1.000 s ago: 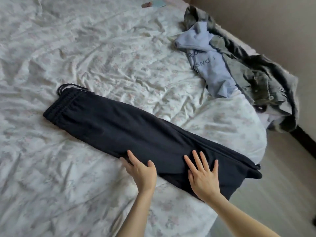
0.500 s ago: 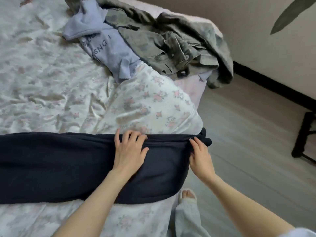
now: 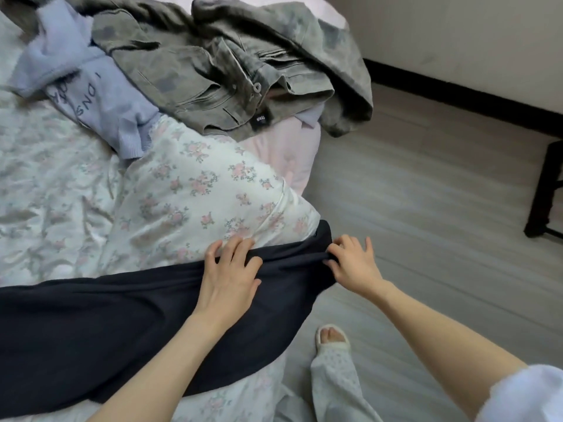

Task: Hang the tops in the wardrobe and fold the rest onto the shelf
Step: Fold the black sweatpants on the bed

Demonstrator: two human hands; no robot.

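At the bed (image 3: pixel 189 190) corner, dark trousers (image 3: pixel 100 324) lie flat across the quilt, left hand (image 3: pixel 230 278) pressing them with fingers spread, right hand (image 3: pixel 353 263) pinching the hem end.

Lavender sweater (image 3: pixel 100 108): partial dark letters, "DNS" and "I" legible. Black tag (image 3: pixel 260 119) on grey-green jacket (image 3: pixel 213 65): white print, illegible.
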